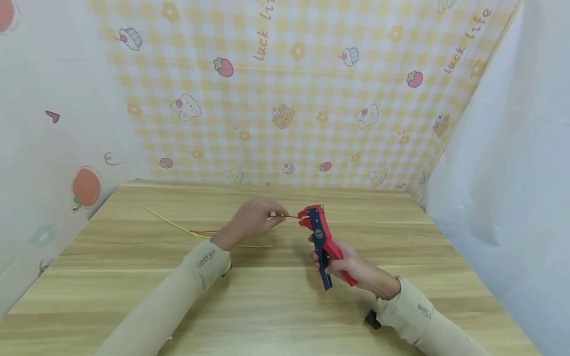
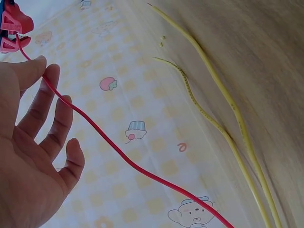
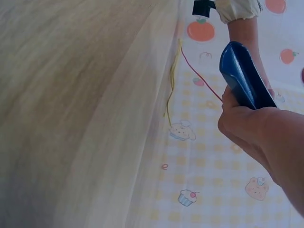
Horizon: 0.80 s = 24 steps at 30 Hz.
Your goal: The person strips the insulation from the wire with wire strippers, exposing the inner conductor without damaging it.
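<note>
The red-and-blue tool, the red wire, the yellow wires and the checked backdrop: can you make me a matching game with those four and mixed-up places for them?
Things:
1. Red-and-blue tool
2. Red wire
3. Yellow wires
4. Checked backdrop

Places:
A. Lying on the wooden table
B. Standing up behind the table
C. Gripped in the right hand
D. Pinched by the left hand

Right pairs: 1-C, 2-D, 3-A, 4-B
</note>
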### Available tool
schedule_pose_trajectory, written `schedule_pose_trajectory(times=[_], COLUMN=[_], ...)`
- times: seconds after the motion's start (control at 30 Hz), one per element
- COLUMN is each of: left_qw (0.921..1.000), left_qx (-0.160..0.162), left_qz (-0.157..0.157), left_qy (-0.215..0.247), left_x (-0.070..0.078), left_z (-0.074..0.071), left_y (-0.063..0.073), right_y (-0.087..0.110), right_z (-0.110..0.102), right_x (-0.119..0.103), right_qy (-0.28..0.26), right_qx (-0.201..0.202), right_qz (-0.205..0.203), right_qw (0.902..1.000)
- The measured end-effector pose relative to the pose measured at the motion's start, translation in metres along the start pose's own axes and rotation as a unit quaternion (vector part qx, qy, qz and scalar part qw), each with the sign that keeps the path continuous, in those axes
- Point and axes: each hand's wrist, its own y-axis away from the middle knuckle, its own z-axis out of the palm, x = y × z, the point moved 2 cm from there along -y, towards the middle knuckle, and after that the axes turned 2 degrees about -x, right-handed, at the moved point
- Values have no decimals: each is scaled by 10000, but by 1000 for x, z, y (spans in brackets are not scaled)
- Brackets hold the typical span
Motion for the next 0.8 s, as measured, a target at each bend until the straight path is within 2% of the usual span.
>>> schedule_pose_trajectory(times=[0.17, 0.5, 0.7, 0.8], left_qw=[10000, 9999, 9999, 9999], left_qx=[50, -2, 21, 11], left_qz=[-26, -116, -122, -142], left_qy=[2, 126, 67, 44], left_x=[1, 2, 4, 5], left_z=[0, 1, 1, 1], left_y=[2, 3, 3, 3], right_y=[-3, -4, -7, -7], right_z=[-2, 1, 6, 7], right_x=[5, 8, 9, 8], right_qy=[86, 323, 200, 14], right_qx=[270, 593, 684, 549], right_qz=[205, 281, 46, -177], right_qw=[9994, 9973, 9974, 9983])
